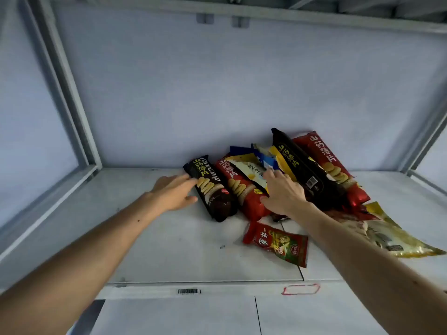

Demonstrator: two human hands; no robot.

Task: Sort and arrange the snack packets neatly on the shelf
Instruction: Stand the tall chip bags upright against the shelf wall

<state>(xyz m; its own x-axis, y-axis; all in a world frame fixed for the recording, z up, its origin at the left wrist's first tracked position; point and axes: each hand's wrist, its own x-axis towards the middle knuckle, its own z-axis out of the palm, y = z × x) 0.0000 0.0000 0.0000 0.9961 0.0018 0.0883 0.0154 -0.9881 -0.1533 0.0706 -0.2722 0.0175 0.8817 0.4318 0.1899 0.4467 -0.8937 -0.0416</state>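
Observation:
A heap of snack packets lies at the back right of the white shelf [169, 250]. A black chip packet [212, 189] lies at the heap's left, and my left hand [173, 192] touches its left side with straight fingers. Beside it lies a red chip packet [244, 192]. My right hand [283, 192] rests with spread fingers on that red packet and a yellow-and-white packet [251, 170]. Behind are a second black packet [300, 165], a second red packet [331, 163] and a blue packet [263, 158]. A small red packet [278, 243] lies alone in front. A gold packet [391, 235] lies at the right.
The shelf's back wall [242, 93] stands right behind the heap. Metal frame posts [70, 93] bound the left and right sides. The front edge carries a barcode label [188, 291] and a red outlined tag [301, 289]. Bare shelf surface lies left of the heap.

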